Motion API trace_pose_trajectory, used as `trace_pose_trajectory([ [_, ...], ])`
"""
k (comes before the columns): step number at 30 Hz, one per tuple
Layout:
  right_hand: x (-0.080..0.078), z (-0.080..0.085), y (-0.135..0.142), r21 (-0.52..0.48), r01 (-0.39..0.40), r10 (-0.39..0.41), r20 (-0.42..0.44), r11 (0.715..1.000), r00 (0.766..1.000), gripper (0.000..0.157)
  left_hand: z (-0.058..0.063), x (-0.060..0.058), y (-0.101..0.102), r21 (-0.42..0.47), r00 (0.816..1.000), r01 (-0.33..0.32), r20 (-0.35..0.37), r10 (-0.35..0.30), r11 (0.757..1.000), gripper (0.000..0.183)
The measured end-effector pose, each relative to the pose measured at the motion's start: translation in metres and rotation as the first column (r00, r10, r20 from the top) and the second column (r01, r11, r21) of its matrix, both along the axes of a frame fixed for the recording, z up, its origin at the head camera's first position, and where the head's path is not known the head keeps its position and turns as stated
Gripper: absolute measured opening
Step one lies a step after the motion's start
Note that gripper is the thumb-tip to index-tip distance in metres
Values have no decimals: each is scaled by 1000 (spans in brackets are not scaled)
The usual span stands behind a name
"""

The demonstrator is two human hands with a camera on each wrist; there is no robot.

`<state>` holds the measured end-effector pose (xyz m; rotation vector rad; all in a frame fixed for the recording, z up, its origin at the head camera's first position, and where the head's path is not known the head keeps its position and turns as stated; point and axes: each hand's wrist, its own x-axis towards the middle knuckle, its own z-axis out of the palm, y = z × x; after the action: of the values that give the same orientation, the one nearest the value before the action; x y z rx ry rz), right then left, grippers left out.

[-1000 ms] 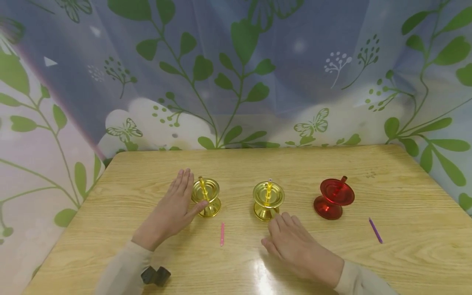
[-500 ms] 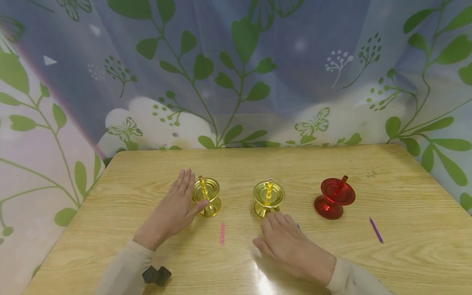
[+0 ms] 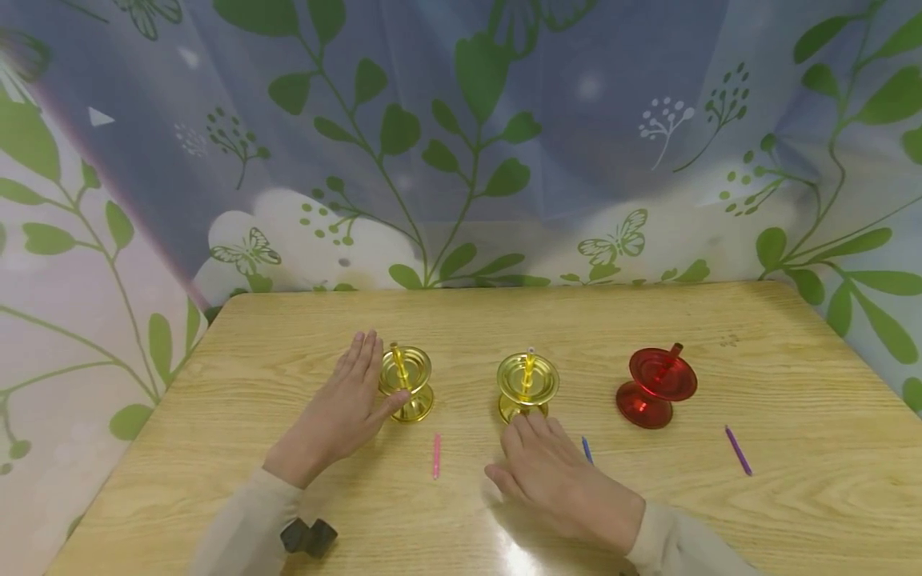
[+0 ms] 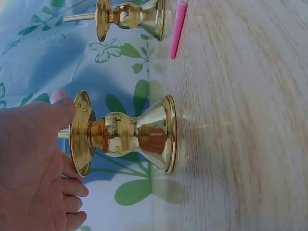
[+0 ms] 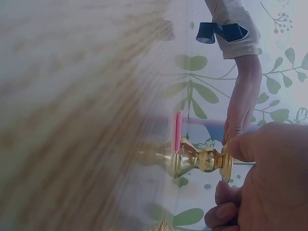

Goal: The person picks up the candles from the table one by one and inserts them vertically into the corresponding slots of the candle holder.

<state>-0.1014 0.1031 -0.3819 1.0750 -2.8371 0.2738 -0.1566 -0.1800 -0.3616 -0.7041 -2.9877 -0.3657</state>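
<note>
My left hand (image 3: 338,412) is at the left gold candle holder (image 3: 415,406), its fingers straight beside the dish and its thumb across the front. In the left wrist view the thumb tip overlaps the dish rim (image 4: 83,161). My right hand (image 3: 558,472) hovers palm down in front of the middle gold candle holder (image 3: 533,384), fingers loosely bent and overlapping its base. Nothing shows between those fingers in the right wrist view. A thin blue candle (image 3: 587,450) lies partly hidden behind this hand. Between the two gold holders, nearer me, is a thin pink candle (image 3: 436,456).
A red candle holder (image 3: 651,388) stands on the right of the wooden table (image 3: 461,320), with a thin purple candle (image 3: 738,450) lying near it. A dark device (image 3: 308,538) sits at my left sleeve. Printed cloth (image 3: 461,144) hangs behind the table.
My right hand has shifted left in front of the middle gold holder, uncovering part of the blue candle. My left hand has stayed at the left holder.
</note>
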Motion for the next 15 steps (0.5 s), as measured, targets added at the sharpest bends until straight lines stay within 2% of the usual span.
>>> trace_pose_trajectory([
  [15, -2, 0, -10, 4, -18, 18, 9, 1000, 1000, 29, -1, -1, -1, 11, 1000, 1, 3, -2, 1000, 82],
])
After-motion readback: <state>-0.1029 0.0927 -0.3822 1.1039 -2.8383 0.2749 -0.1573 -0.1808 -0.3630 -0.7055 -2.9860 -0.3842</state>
